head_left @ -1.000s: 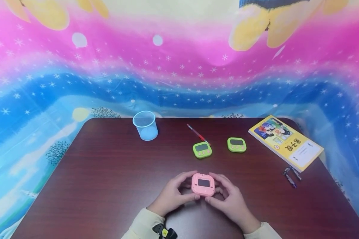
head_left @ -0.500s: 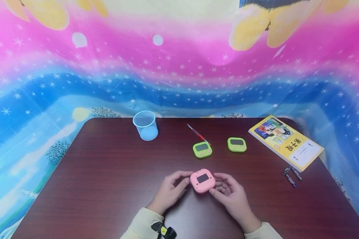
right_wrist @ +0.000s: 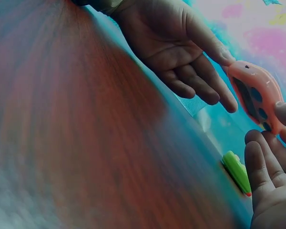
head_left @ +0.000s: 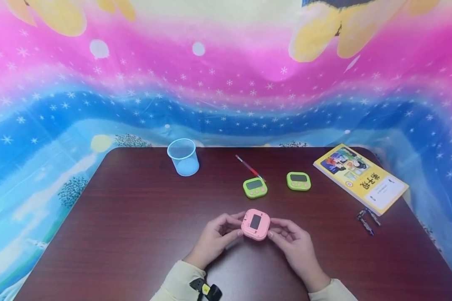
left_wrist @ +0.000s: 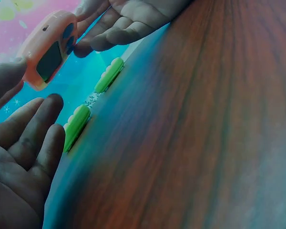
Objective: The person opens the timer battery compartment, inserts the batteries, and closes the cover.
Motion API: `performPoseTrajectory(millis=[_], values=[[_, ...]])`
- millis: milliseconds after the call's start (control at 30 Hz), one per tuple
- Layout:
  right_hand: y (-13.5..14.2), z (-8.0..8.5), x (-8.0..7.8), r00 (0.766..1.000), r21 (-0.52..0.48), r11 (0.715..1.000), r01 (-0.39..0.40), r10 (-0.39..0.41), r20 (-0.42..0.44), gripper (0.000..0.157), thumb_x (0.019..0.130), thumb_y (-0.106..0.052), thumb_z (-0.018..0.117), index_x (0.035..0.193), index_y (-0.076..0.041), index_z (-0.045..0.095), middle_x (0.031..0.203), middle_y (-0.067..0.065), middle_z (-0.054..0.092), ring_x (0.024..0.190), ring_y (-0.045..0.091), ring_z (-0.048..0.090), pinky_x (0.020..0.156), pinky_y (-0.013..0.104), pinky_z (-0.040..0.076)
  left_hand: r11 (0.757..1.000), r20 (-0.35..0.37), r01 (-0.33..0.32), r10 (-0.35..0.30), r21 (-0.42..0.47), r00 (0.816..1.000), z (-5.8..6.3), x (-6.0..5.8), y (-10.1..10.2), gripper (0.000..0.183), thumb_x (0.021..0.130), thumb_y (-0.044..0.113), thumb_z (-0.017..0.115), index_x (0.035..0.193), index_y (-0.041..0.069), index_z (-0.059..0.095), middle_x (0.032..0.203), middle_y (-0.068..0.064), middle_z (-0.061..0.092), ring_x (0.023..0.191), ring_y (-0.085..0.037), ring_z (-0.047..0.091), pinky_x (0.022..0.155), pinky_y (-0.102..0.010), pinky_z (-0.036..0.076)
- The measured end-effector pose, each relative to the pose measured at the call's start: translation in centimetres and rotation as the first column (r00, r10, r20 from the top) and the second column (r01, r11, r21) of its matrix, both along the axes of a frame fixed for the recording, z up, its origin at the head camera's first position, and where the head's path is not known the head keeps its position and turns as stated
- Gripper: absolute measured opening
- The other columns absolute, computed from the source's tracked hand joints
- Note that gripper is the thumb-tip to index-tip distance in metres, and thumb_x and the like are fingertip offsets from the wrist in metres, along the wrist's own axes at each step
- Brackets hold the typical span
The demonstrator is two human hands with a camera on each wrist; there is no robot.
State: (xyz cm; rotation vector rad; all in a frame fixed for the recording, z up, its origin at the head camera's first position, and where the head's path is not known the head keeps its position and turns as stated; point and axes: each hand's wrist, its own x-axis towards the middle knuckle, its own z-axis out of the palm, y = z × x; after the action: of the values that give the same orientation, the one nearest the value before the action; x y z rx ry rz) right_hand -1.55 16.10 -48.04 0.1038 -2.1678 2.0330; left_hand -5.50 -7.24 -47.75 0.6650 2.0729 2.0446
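Note:
A pink digital timer (head_left: 255,225) is held up off the table between both hands. In the head view its upper side shows a dark rectangle; the wrist views show a screen and dark blue round buttons on the side turned downward. My left hand (head_left: 215,239) pinches one edge between thumb and fingertips, its other fingers loosely bent below. Opposite it, my right hand (head_left: 294,246) pinches the other edge with thumb and forefinger. From the left wrist, the timer (left_wrist: 48,50) appears tilted between the two hands. Part of its rim is covered by fingertips.
Two green timers (head_left: 255,188) (head_left: 299,181) lie beyond the hands, with a red pen (head_left: 247,165) behind the left one. A blue mesh pen holder (head_left: 183,157) stands at the back left. At right are a yellow book (head_left: 361,179) and dark pens (head_left: 366,222).
The pink timer has turned anticlockwise between the hands and moved slightly away from the body. The left thumb has shifted from its near edge to its left side.

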Motion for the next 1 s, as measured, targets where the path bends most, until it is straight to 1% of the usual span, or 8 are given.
performPoseTrajectory(millis=[267,400,500,600,733,800,900,1000], values=[[0.6,0.0,0.1,0.991,0.044,0.992,-0.121,0.123,-0.06,0.026,0.094,0.005,0.064,0.12,0.01,0.066,0.115,0.005,0.073,0.1,0.007,0.069,0.083,0.021,0.058,0.99,0.05,0.124,-0.127,0.061,0.991,0.1,0.2,0.0,0.029,0.083,0.001,0.079,0.102,-0.001,0.058,0.144,-0.021,0.054,0.123,-0.023,0.061,0.1,-0.034,0.053],[0.8,0.0,0.2,0.978,0.036,0.981,-0.189,0.191,-0.084,0.02,0.095,0.007,0.06,0.114,0.009,0.067,0.112,0.007,0.073,0.1,0.007,0.068,0.083,0.021,0.057,0.984,0.083,0.158,-0.165,0.08,0.983,0.0,0.3,0.1,0.061,0.078,-0.003,0.083,0.127,-0.005,0.045,0.141,-0.021,0.056,0.116,-0.022,0.064,0.1,-0.035,0.053],[0.8,0.1,0.3,0.97,0.052,0.974,-0.222,0.226,-0.093,0.019,0.096,0.007,0.06,0.113,0.008,0.068,0.107,0.006,0.073,0.096,0.007,0.068,0.081,0.02,0.057,0.985,0.123,0.168,-0.171,0.041,0.978,0.1,0.3,0.2,0.09,0.077,-0.001,0.085,0.148,-0.002,0.031,0.139,-0.016,0.058,0.115,-0.02,0.063,0.102,-0.033,0.051],[0.8,0.0,0.3,0.948,0.045,0.956,-0.291,0.295,-0.116,0.026,0.094,0.009,0.061,0.119,0.012,0.064,0.11,0.007,0.073,0.096,0.008,0.069,0.081,0.022,0.058,0.983,0.16,0.183,-0.178,-0.016,0.971,0.1,0.5,0.2,0.102,0.075,0.003,0.087,0.155,0.002,0.024,0.139,-0.011,0.058,0.116,-0.019,0.062,0.102,-0.03,0.05],[0.5,-0.3,0.3,0.901,0.008,0.912,-0.41,0.406,-0.15,0.048,0.088,0.013,0.067,0.133,0.015,0.052,0.114,0.013,0.07,0.097,0.014,0.069,0.082,0.027,0.059,0.983,0.103,0.142,-0.13,-0.116,0.986,0.1,0.8,0.6,0.096,0.074,0.01,0.09,0.152,0.001,0.035,0.134,-0.008,0.059,0.111,-0.015,0.063,0.098,-0.028,0.052],[0.4,-0.3,0.3,0.894,0.012,0.903,-0.43,0.428,-0.132,0.058,0.086,0.011,0.071,0.138,0.012,0.048,0.112,0.016,0.069,0.095,0.017,0.069,0.081,0.029,0.06,0.982,0.046,0.098,-0.092,-0.161,0.995,0.1,0.9,0.9,0.09,0.074,0.014,0.091,0.148,0.0,0.042,0.131,-0.007,0.058,0.108,-0.014,0.063,0.094,-0.027,0.054],[0.1,-0.3,0.3,0.914,0.044,0.916,-0.399,0.401,-0.057,0.066,0.084,0.003,0.078,0.142,0.009,0.046,0.108,0.019,0.068,0.091,0.018,0.07,0.078,0.03,0.061,0.974,-0.026,0.028,-0.035,-0.225,0.999,0.1,1.1,1.3,0.085,0.074,0.022,0.092,0.143,-0.001,0.049,0.13,-0.004,0.056,0.107,-0.013,0.06,0.089,-0.025,0.056],[0.0,-0.3,0.2,0.941,0.056,0.94,-0.337,0.338,-0.011,0.065,0.082,0.0,0.08,0.139,0.009,0.049,0.106,0.019,0.068,0.088,0.016,0.069,0.076,0.029,0.061,0.968,-0.033,-0.013,0.005,-0.25,0.999,0.1,1.2,1.5,0.085,0.074,0.027,0.091,0.143,0.001,0.05,0.133,-0.003,0.054,0.109,-0.012,0.057,0.085,-0.023,0.056]])
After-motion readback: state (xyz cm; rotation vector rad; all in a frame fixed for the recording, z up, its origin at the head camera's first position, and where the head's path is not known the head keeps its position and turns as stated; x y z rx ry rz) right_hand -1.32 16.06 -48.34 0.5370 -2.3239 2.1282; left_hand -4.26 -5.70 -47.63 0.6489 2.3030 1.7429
